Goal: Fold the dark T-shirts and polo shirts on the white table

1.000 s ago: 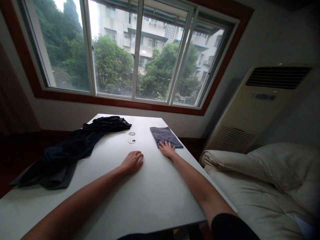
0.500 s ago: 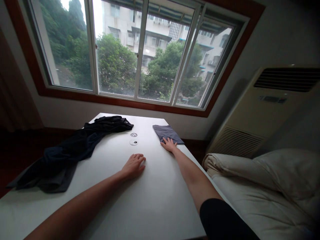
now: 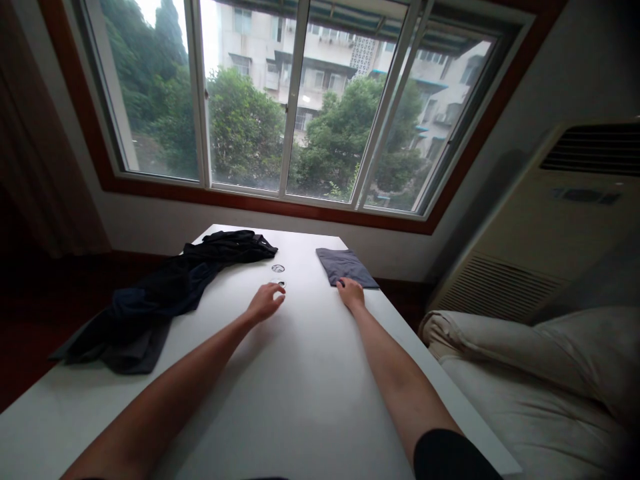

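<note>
A folded grey garment point(image 3: 349, 267) lies flat by the table's right edge. At its near edge is my right hand point(image 3: 352, 294), fingers loosely bent with a gap showing between them. The cloth under it is not lifted. My left hand point(image 3: 267, 303) hangs over the table beside a round cable hole point(image 3: 282, 285), its fingers loosely bent and the thumb apart, with nothing in it. To its left, a heap of dark clothes point(image 3: 165, 280), black and navy with a grey part at the near end, spreads along the table's left side.
The white table point(image 3: 300, 400) stands below a wide window point(image 3: 280, 193) with a brown frame. A second round fitting point(image 3: 278, 269) sits in the tabletop. On the right are a pale padded seat point(image 3: 525, 373) and a floor-standing air conditioner point(image 3: 540, 220).
My left hand has moved forward and a little left, closer to the cable hole. My right hand's spread fingers have drawn together and bent. The view has turned slightly left.
</note>
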Demonstrator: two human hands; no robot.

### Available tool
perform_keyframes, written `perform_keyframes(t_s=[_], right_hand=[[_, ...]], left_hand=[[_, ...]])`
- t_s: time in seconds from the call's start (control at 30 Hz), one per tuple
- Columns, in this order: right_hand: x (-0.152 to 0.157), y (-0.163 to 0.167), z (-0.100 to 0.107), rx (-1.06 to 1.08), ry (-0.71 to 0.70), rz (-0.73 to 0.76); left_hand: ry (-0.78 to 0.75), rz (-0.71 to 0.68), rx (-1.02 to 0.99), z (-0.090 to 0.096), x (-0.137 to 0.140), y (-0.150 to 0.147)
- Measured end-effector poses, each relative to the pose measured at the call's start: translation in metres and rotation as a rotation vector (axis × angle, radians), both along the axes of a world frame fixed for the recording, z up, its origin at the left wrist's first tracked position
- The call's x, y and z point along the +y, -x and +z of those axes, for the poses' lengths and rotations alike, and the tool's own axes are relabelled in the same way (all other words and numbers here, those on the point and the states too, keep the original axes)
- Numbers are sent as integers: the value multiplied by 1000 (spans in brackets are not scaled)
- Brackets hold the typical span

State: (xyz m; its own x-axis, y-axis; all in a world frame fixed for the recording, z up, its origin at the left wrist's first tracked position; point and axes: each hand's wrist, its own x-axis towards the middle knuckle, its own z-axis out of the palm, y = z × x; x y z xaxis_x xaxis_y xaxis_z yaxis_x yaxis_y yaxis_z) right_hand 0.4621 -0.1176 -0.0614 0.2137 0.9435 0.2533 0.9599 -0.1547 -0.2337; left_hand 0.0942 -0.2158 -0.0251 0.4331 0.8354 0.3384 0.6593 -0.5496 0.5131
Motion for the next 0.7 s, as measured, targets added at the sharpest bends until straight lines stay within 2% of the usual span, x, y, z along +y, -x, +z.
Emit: perform_keyframes(t_s=[0.07,0.17,0.27,0.33,0.37,0.43,0.57,0.63,0.7], right_hand=[[-7,1,0,13,-34,24],[-13,6,1,29,-25,97],[-16,13,3,49,-21,136],[-17,18,5,72,-21,140],[-18,19,7,92,-18,141],[-18,19,11,144,-5,142],[-20,14,16,224,3,133],[-20,12,17,243,-5,135],[-20,12,16,251,-7,145]], left_hand=[[-37,147,-30,10,25,20],[-131,382,34,33,57,69],[-196,733,50,63,78,132],[-171,987,33,78,84,171],[-137,1070,45,81,85,187],[-41,1136,116,78,81,213],[127,1072,254,53,66,237],[83,1066,253,46,60,239],[-4,1062,229,48,55,236]])
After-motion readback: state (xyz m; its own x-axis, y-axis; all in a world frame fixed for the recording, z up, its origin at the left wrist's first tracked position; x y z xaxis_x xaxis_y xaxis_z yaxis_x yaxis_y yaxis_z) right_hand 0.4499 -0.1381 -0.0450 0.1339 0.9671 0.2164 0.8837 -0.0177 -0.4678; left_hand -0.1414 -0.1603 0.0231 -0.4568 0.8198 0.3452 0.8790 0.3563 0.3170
